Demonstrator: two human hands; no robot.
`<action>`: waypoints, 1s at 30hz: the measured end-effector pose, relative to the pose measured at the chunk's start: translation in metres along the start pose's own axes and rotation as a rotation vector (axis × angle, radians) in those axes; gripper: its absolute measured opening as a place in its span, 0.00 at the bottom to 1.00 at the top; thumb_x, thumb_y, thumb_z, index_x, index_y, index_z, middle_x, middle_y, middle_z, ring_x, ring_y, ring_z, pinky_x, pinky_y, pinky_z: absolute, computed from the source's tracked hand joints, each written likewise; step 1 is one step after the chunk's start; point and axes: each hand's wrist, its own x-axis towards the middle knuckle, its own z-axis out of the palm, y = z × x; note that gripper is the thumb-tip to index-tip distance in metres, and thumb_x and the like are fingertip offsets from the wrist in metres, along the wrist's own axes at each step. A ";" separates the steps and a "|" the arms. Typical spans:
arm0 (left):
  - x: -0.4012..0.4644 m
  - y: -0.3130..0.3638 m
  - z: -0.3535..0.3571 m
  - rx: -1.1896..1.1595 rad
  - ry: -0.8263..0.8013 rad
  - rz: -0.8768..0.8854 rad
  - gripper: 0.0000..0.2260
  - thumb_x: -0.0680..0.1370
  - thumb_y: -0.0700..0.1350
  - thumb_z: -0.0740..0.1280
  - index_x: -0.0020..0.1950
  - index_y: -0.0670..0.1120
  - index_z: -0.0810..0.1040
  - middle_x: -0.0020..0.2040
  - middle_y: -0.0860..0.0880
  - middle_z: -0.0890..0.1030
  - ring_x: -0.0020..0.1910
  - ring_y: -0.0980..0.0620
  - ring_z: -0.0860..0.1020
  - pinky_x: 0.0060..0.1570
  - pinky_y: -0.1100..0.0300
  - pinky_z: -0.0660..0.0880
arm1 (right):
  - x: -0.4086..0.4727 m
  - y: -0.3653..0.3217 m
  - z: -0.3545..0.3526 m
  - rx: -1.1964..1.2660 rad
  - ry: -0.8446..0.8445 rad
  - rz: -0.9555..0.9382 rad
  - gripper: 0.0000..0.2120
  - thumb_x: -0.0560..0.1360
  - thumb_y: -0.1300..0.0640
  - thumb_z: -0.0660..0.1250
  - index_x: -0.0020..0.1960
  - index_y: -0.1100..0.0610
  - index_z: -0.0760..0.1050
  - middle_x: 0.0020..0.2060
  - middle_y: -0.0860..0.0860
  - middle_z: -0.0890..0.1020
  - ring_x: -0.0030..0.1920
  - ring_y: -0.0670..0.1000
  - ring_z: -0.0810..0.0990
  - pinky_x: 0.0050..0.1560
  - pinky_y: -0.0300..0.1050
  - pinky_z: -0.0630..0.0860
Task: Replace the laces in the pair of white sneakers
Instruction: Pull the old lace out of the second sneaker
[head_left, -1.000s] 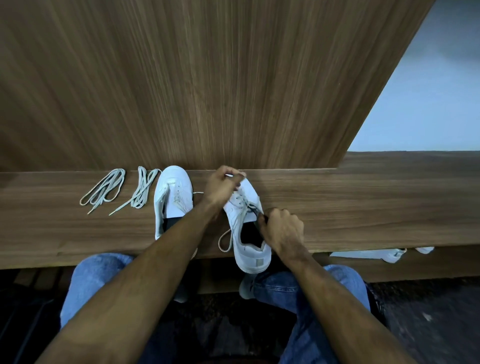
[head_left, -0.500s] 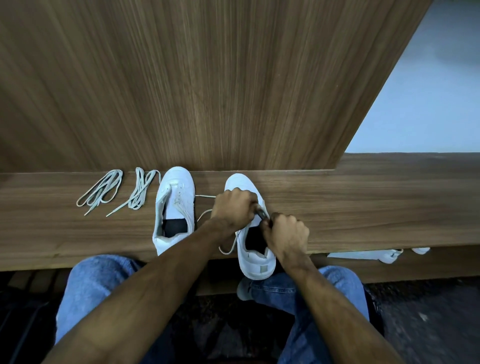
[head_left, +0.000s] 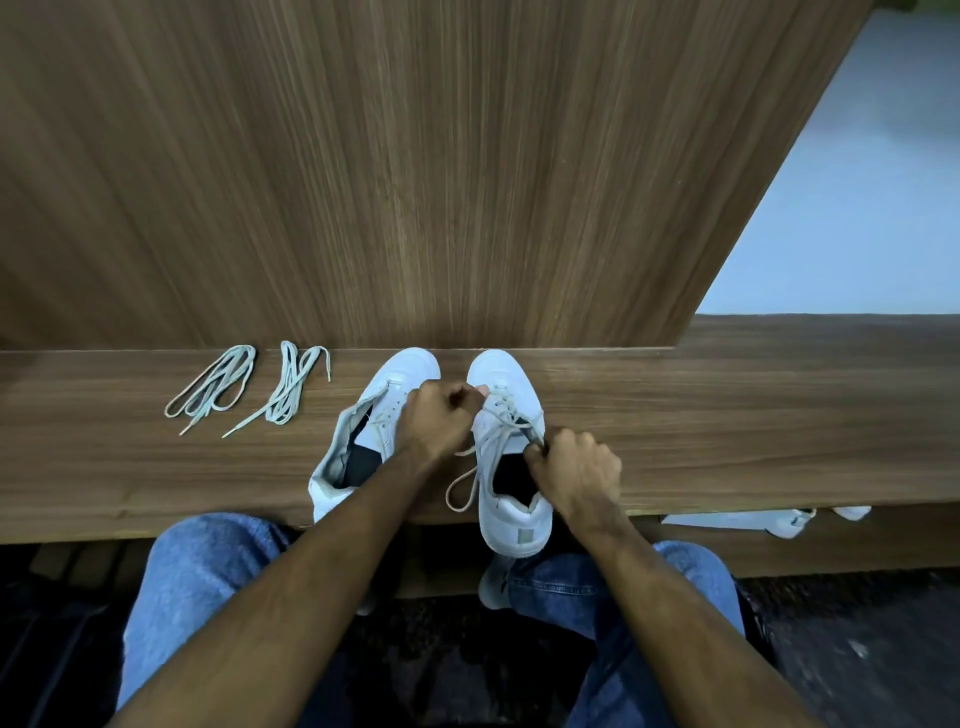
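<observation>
Two white sneakers stand on a wooden bench (head_left: 727, 426), toes toward the wall. The left sneaker (head_left: 400, 379) has its tongue pulled open. The right sneaker (head_left: 511, 509) is laced with a pale lace (head_left: 506, 421) whose loose loop hangs off its left side. My left hand (head_left: 439, 423) pinches this lace near the upper eyelets. My right hand (head_left: 576, 470) grips the sneaker's right collar edge and the lace end there. Two bundled laces lie at the left: one (head_left: 215, 387) and another (head_left: 291, 387).
A wooden panel wall (head_left: 415, 182) rises right behind the bench. My knees in blue jeans (head_left: 202, 571) are below the bench's front edge. White objects (head_left: 769, 519) lie under the bench at the right. The floor is dark.
My left hand has shifted from over the right sneaker's laces toward the left and up, pulling the lace. My right hand stays at the collar.
</observation>
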 end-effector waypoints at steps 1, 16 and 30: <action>0.001 -0.004 -0.007 0.210 0.080 0.042 0.13 0.76 0.55 0.65 0.41 0.48 0.81 0.37 0.50 0.82 0.41 0.48 0.80 0.41 0.55 0.75 | 0.000 0.001 0.000 -0.002 -0.003 -0.010 0.17 0.79 0.46 0.56 0.51 0.56 0.77 0.47 0.56 0.82 0.47 0.59 0.81 0.45 0.47 0.72; -0.008 -0.030 -0.042 1.144 -0.185 -0.147 0.29 0.73 0.56 0.69 0.70 0.47 0.64 0.64 0.47 0.76 0.62 0.46 0.75 0.49 0.55 0.72 | 0.012 -0.008 0.000 0.058 0.006 -0.095 0.12 0.78 0.54 0.60 0.61 0.54 0.71 0.51 0.58 0.82 0.51 0.62 0.80 0.49 0.51 0.75; -0.004 -0.051 -0.074 0.725 -0.083 -0.218 0.34 0.74 0.46 0.67 0.76 0.59 0.55 0.71 0.45 0.67 0.66 0.40 0.71 0.56 0.45 0.72 | 0.010 -0.009 -0.004 0.080 -0.034 -0.046 0.15 0.78 0.52 0.61 0.63 0.55 0.72 0.54 0.59 0.81 0.54 0.63 0.79 0.52 0.51 0.75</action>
